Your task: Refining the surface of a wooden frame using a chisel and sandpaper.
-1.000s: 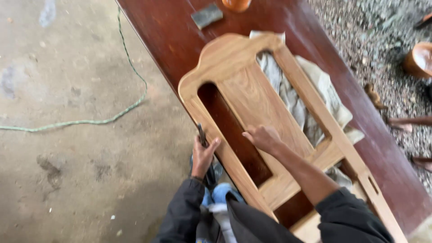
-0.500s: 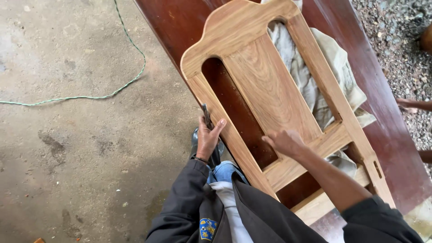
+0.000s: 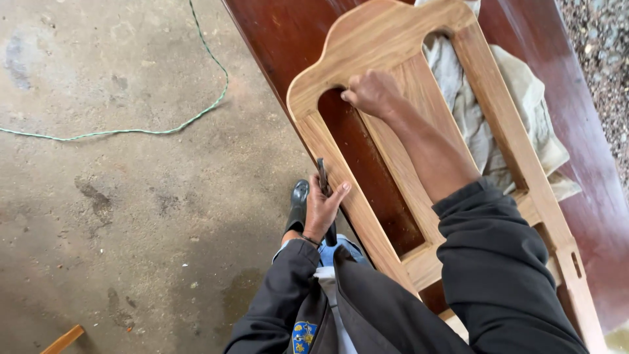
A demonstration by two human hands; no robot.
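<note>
2 hands work on 1 pale chair back [image 3: 393,39] lying flat on the dark red table [image 3: 282,39], over a crumpled cloth [image 3: 517,98]; my right hand [image 3: 372,92] presses closed at its upper slot; my left hand [image 3: 323,208] clamps a thin dark tool [image 3: 322,176] beside its left rail.

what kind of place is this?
Likely a furniture workshop: an unfinished light wooden chair back lies on a dark red-brown varnished board, above a stained bare concrete floor beside gravel ground.
</note>
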